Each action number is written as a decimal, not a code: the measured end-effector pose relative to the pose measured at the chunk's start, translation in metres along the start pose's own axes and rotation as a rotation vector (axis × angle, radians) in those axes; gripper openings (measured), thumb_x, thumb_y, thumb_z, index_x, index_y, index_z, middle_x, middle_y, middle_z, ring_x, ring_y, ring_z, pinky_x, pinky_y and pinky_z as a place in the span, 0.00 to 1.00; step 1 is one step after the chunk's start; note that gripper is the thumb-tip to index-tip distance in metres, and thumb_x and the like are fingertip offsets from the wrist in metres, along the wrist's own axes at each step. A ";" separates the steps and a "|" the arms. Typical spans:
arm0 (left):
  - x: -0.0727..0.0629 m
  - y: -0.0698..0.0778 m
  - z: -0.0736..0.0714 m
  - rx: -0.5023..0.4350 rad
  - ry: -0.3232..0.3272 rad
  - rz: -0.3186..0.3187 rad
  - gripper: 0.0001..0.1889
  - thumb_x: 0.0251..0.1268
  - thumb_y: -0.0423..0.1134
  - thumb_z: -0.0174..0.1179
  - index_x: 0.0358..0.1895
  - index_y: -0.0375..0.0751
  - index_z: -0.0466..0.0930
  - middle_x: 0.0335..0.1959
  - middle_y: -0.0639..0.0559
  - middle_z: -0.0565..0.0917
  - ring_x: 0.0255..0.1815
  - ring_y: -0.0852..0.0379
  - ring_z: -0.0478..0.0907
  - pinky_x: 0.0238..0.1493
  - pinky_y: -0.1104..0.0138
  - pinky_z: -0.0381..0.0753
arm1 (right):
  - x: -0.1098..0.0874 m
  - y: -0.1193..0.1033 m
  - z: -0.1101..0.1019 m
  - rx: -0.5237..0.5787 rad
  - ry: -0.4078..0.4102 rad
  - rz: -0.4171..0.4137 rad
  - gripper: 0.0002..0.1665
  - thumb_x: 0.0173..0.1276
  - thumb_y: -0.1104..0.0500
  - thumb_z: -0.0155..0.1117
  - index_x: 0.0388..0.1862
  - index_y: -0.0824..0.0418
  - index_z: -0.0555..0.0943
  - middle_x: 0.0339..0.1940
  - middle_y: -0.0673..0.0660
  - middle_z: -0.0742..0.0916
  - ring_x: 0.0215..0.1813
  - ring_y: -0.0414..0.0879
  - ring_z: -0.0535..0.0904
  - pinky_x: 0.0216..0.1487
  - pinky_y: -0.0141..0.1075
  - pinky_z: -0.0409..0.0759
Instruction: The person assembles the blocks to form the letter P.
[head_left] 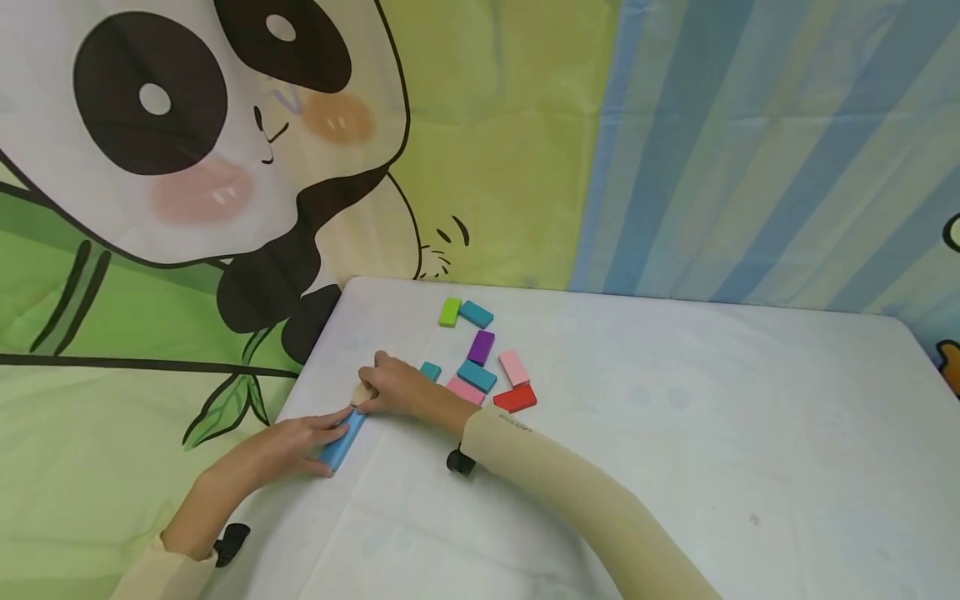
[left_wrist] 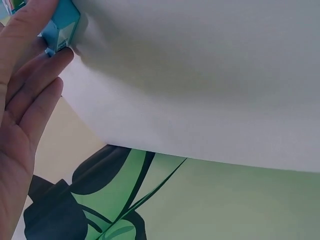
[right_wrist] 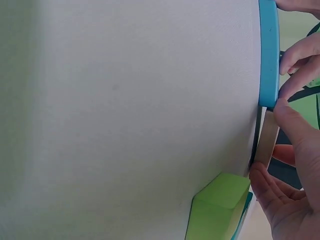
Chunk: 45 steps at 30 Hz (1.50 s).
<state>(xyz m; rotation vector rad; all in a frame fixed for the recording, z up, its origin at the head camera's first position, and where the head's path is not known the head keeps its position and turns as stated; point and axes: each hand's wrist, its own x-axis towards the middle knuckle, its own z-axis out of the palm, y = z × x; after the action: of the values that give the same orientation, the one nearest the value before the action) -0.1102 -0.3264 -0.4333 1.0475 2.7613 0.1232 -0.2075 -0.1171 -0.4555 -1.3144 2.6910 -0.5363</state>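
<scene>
Near the left edge of the white table lies a long blue block (head_left: 344, 443), slanting in the head view. My left hand (head_left: 288, 450) holds it, thumb toward its near end and fingers at its far part. In the left wrist view only one end of the blue block (left_wrist: 64, 25) shows. My right hand (head_left: 401, 387) pinches a small wood-coloured block (head_left: 362, 394) at the far end of the blue one. From the right wrist, the wood-coloured block (right_wrist: 266, 137) stands end to end with the blue bar (right_wrist: 269, 55); whether they touch is hard to tell.
Beyond my right hand lie several small blocks, among them a red one (head_left: 515, 398), a purple one (head_left: 481, 347) and a green one (head_left: 450, 312). A panda-print cloth (head_left: 187, 208) hangs behind the white table (head_left: 712, 433).
</scene>
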 end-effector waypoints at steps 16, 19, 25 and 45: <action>0.020 -0.011 0.005 0.005 0.179 0.075 0.20 0.47 0.36 0.73 0.46 0.40 0.79 0.60 0.41 0.79 0.58 0.45 0.78 0.49 0.59 0.83 | -0.018 0.004 -0.005 -0.174 -0.124 -0.032 0.29 0.69 0.40 0.60 0.65 0.50 0.76 0.64 0.53 0.79 0.62 0.46 0.74 0.62 0.33 0.75; 0.029 -0.013 0.002 0.090 0.139 0.095 0.32 0.46 0.38 0.73 0.59 0.35 0.75 0.59 0.44 0.77 0.57 0.48 0.76 0.50 0.60 0.82 | -0.026 0.013 -0.017 -0.186 -0.158 0.002 0.32 0.72 0.41 0.56 0.72 0.47 0.68 0.73 0.53 0.72 0.73 0.48 0.66 0.72 0.39 0.68; 0.041 -0.008 -0.004 0.180 0.062 0.135 0.36 0.48 0.41 0.71 0.63 0.33 0.72 0.59 0.42 0.74 0.56 0.49 0.76 0.45 0.66 0.82 | -0.069 0.054 -0.056 -0.065 -0.104 0.057 0.32 0.72 0.50 0.59 0.73 0.51 0.66 0.75 0.56 0.69 0.76 0.50 0.63 0.73 0.42 0.67; 0.040 0.001 -0.017 0.251 -0.020 0.080 0.44 0.47 0.48 0.67 0.71 0.35 0.65 0.73 0.44 0.67 0.67 0.49 0.73 0.50 0.67 0.81 | -0.120 0.104 -0.075 -0.256 -0.317 -0.152 0.30 0.70 0.56 0.62 0.71 0.53 0.69 0.75 0.52 0.70 0.73 0.49 0.68 0.69 0.41 0.72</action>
<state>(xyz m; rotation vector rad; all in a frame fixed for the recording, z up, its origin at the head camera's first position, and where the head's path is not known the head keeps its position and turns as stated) -0.1417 -0.2993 -0.4221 1.2105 2.7691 -0.2282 -0.2284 0.0556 -0.4298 -1.5255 2.4694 0.0123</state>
